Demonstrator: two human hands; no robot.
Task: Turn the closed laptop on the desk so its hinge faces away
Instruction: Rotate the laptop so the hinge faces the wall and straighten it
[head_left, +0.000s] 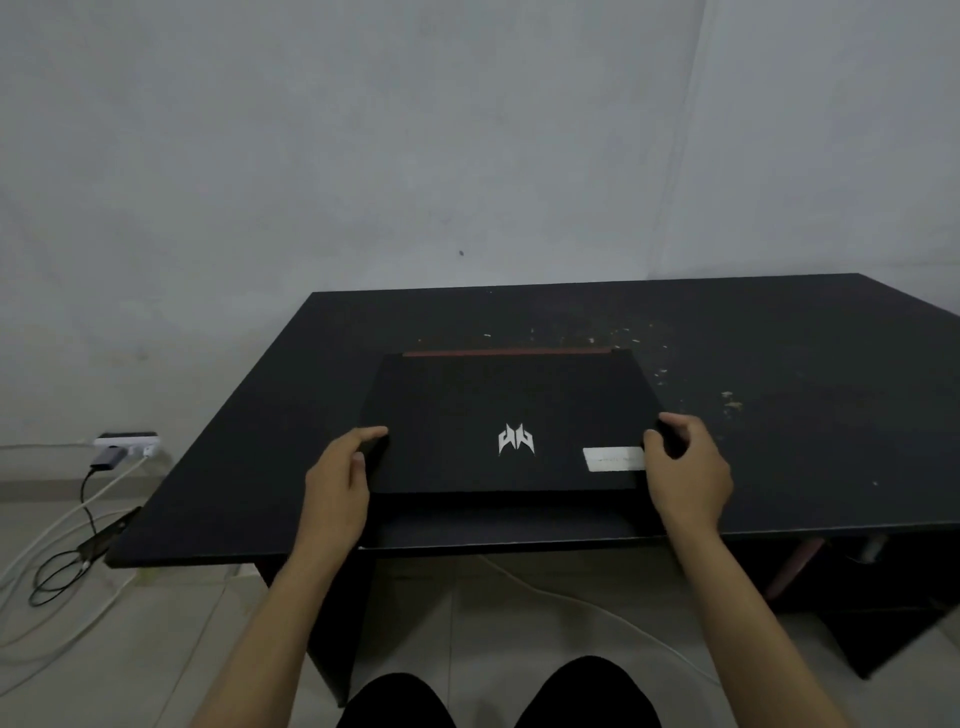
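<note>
Head view — closed laptop (498, 421) on desk (779, 415), left hand (337, 483) and right hand (685, 473) gripping its side edges.

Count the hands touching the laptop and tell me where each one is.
2. The left hand grips the laptop at its near left corner; the right hand grips its near right corner, beside the white sticker.

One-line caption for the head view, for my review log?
Both hands, left and right, hold the closed black laptop by its sides on the dark desk, red hinge strip facing the wall.
</note>
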